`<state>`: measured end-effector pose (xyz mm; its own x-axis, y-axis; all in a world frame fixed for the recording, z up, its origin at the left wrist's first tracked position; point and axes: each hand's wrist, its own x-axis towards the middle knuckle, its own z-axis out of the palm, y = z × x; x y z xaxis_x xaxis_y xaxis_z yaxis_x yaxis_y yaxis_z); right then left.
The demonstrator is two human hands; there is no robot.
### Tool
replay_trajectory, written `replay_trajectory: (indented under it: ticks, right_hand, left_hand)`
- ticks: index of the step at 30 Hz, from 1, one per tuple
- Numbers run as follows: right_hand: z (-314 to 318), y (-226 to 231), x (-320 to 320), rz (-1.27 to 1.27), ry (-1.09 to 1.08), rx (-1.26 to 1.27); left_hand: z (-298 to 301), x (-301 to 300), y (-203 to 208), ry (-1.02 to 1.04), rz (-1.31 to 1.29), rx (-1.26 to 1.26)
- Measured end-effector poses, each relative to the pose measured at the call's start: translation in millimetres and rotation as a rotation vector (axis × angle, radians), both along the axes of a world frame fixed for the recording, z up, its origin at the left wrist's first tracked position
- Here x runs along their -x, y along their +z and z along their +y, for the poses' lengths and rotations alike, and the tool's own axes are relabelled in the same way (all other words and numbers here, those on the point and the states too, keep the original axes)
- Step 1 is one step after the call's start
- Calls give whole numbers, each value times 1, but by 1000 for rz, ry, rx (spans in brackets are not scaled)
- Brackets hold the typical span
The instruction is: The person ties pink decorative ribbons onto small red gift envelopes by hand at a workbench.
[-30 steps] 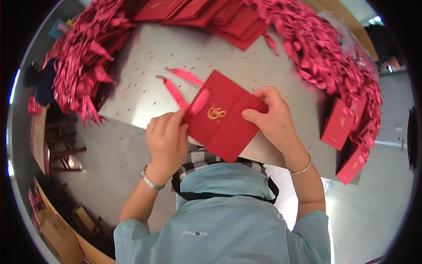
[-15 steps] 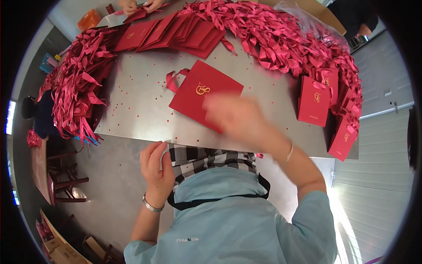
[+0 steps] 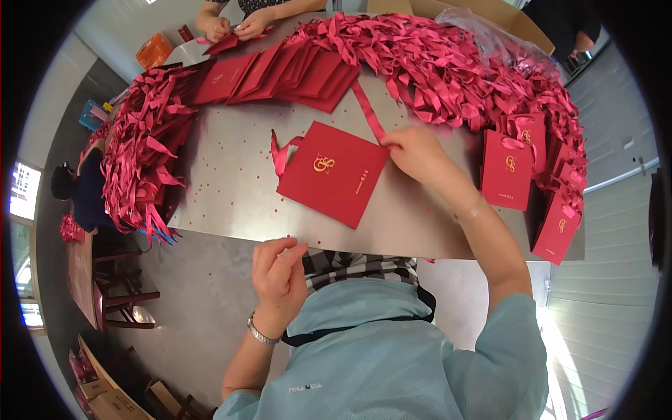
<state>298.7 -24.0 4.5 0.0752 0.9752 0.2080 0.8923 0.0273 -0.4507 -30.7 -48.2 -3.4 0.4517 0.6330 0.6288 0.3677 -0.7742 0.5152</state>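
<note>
A red paper gift bag (image 3: 339,183) with a gold emblem lies flat on the metal table, its pink ribbon handle (image 3: 281,154) spread toward the left. Just past its right corner, my right hand (image 3: 423,157) pinches the end of a pink ribbon (image 3: 369,112). That ribbon stretches back to the fanned row of red bags (image 3: 262,73). My left hand (image 3: 280,273) hovers at the table's front edge, fingers loosely curled and a little apart, with nothing visible in it.
Heaps of ribbon-handled bags line the left (image 3: 143,150) and far right (image 3: 448,77) of the table (image 3: 231,182). Several bags stand upright at the right (image 3: 507,171). Red paper dots are scattered about. Across the table, another person's hands (image 3: 238,26) hold a red item.
My right hand has moved from over the bag to its right corner and now grips a ribbon drawn from the fanned row. My left hand has shifted slightly right.
</note>
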Motion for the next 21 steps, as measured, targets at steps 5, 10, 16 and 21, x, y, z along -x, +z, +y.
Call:
replay_trajectory:
  ticks: [5, 10, 16, 21]
  right_hand:
    - [-90, 2, 22, 262, -219, -134]
    - [-127, -4, 32, 281, -179, -105]
    - [-129, 10, 28, -410, 63, -246]
    - [-136, 10, 26, -301, 199, -137]
  left_hand:
    - [19, -20, 5, -64, -68, 55]
    - [58, -51, 16, -6, 55, 45]
    - [121, -85, 1, 196, 289, 17]
    - [131, -101, 7, 232, 422, 314]
